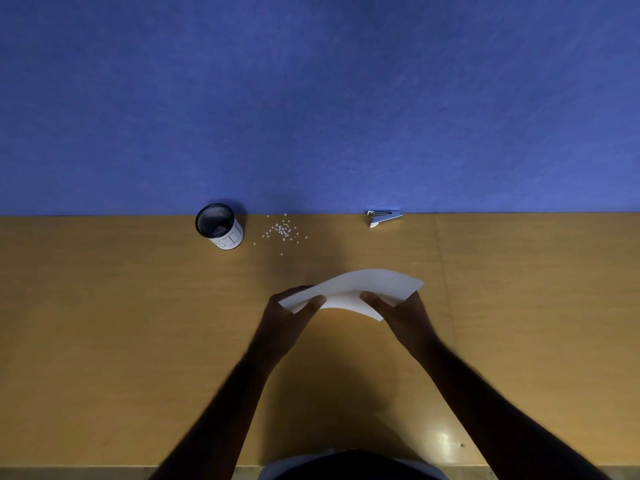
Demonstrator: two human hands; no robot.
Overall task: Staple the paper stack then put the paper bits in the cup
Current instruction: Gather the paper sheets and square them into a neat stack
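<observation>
White paper stack [360, 287] bowed upward above the near middle of the wooden table [104, 341], pinched at its left end by left hand [291, 315], at its right by right hand [403, 311]. Farther off: paper bits [282, 232] scattered between cup [220, 226] at left and stapler [384, 218] at right.

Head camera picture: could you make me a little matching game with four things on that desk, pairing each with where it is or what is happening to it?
Things:
1. paper stack
2. cup
3. paper bits
4. stapler

Places or states:
A. scattered loose on the table, right of the cup
B. lying at the back edge by the blue wall, off to the right
C. held bowed between both hands
D. standing upright at the back left, white label on its side

Pairs: 1-C, 2-D, 3-A, 4-B
</observation>
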